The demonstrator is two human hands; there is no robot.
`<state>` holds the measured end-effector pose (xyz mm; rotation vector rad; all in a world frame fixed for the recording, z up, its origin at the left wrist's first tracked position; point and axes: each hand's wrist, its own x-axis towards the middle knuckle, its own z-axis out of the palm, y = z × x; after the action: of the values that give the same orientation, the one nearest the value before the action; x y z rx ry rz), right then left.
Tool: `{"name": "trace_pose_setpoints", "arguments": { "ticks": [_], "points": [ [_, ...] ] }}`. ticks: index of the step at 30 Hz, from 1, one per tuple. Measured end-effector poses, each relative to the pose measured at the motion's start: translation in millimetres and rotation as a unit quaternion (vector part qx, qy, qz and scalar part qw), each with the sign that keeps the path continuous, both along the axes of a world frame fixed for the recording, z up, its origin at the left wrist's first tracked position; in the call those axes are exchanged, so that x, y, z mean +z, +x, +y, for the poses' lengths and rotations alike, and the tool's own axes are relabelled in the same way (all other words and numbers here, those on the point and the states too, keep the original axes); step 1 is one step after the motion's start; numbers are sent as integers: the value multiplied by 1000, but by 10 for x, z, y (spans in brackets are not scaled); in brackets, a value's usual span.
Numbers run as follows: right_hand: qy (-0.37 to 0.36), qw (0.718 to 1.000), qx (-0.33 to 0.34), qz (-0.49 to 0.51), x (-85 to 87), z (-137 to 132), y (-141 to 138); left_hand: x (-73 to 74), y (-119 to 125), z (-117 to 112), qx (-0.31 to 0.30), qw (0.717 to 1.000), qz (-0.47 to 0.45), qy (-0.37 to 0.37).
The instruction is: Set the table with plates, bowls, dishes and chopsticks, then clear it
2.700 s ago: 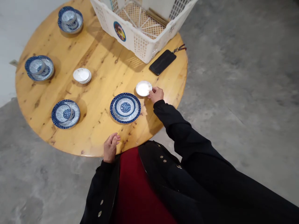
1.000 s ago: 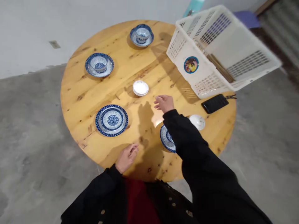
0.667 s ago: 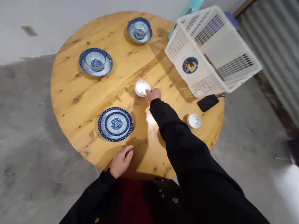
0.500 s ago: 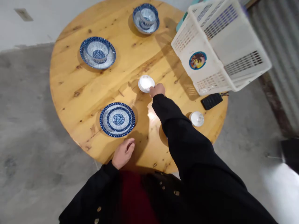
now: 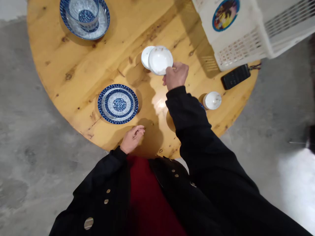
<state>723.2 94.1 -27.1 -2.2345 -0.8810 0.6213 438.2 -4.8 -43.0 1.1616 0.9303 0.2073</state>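
Observation:
My right hand [image 5: 178, 76] pinches the rim of a small white bowl [image 5: 160, 61] between thumb and fingers. The bowl is raised and overlaps a second white dish [image 5: 145, 57], which is partly hidden beneath it. My left hand [image 5: 131, 139] hovers by the near table edge, empty, its fingers relaxed and slightly bent. Just beyond it lie stacked blue-and-white plates [image 5: 119, 104], a smaller one on a larger one. To the right of my right sleeve is a small white cup [image 5: 212, 100]; a sliver of blue-patterned dish shows beside it, mostly covered by the sleeve.
A blue-and-white bowl [image 5: 85, 14] sits on a matching plate [image 5: 104, 28] at the far left of the round wooden table [image 5: 73, 95]. A white plastic basket [image 5: 236, 46] stands at the upper right. Near its corner lies a black phone-like object [image 5: 235, 77].
My right hand has lifted the upper white bowl off the dish below and shifted it slightly right. My view has tilted nearer, cutting off the far bowl. The left hand stays near the plates.

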Motion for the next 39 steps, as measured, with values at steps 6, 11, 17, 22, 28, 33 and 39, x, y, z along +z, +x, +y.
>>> {"name": "trace_pose_setpoints", "arguments": {
  "ticks": [6,11,17,22,28,33,39],
  "points": [
    [-32,999,-2,-35,104,-1315,-791,0,62,-94,3,998,-11,-54],
    [-80,995,7,-57,-70,-2087,-1224,-42,3,-208,-9,998,12,-62],
    [-91,993,6,-69,-294,-2266,-1347,-133,1,-318,-37,995,25,-88],
    [-62,997,8,-52,-439,-2024,-1222,-208,186,-210,48,996,41,-56],
    [-56,997,13,-49,-507,-1803,-1110,-271,357,-96,114,990,64,-54],
    [-52,998,18,-22,-573,-1823,-1076,-334,397,-105,128,988,71,-40],
    [-16,1000,21,-1,-661,-1910,-1064,-356,415,-143,147,986,69,-42]
  ]
}}
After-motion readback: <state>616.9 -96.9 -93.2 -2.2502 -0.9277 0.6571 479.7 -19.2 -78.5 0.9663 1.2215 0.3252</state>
